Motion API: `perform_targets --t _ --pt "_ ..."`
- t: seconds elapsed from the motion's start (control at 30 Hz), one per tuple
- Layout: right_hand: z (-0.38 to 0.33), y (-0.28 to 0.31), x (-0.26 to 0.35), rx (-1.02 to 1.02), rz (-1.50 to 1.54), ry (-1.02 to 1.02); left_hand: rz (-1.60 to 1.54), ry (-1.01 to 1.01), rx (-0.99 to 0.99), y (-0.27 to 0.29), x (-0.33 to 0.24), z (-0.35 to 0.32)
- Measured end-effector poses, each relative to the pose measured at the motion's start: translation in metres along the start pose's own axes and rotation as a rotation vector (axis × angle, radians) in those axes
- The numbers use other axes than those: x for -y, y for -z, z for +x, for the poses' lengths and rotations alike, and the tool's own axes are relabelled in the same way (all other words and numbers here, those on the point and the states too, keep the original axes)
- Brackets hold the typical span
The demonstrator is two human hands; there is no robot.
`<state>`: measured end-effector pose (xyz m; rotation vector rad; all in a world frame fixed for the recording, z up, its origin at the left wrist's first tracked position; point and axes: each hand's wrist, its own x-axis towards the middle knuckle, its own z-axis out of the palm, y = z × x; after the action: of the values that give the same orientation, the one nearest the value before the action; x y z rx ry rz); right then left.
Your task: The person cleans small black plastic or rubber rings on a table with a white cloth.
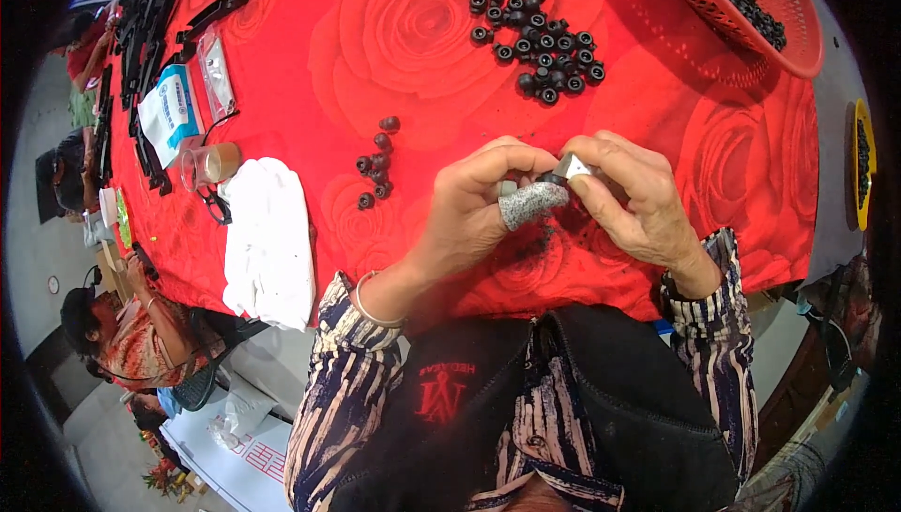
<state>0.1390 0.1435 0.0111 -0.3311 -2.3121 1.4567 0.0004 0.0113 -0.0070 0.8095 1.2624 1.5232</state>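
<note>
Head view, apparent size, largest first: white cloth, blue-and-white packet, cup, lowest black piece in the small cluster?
1. White cloth
2. Blue-and-white packet
3. Cup
4. Lowest black piece in the small cluster

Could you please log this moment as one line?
left hand: grip on dark part; right hand: grip on pale piece; red tablecloth: black knobs

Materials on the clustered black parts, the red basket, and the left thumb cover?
Black parts: probably moulded plastic, maybe rubber; uniform black, rounded, slight sheen.
Red basket: likely plastic, semi-gloss; evenly coloured, with regular perforations and a smooth rim.
Thumb cover: looks like knit fabric, matte; speckled grey-white texture. Exact fibre can't be told.
</note>
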Motion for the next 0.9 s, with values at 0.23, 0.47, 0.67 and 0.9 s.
perform_targets --t 0.23,0.47,0.67,0.9 --pt "0.002 0.002 -0.007 0.051 -0.008 0.059 0.012 0.055 0.035 0.004 -0.001 0.001" --pt "-0.001 0.002 -0.008 0.078 -0.047 0.079 0.063 -0.002 0.059 0.005 0.002 0.000" --pt "0.000 0.004 -0.006 0.078 -0.040 0.099 0.009 0.085 -0.008 -0.002 0.002 -0.004" --pt "-0.003 0.000 0.003 -0.001 0.115 -0.124 -0.104 0.158 -0.011 0.005 -0.002 -0.001"
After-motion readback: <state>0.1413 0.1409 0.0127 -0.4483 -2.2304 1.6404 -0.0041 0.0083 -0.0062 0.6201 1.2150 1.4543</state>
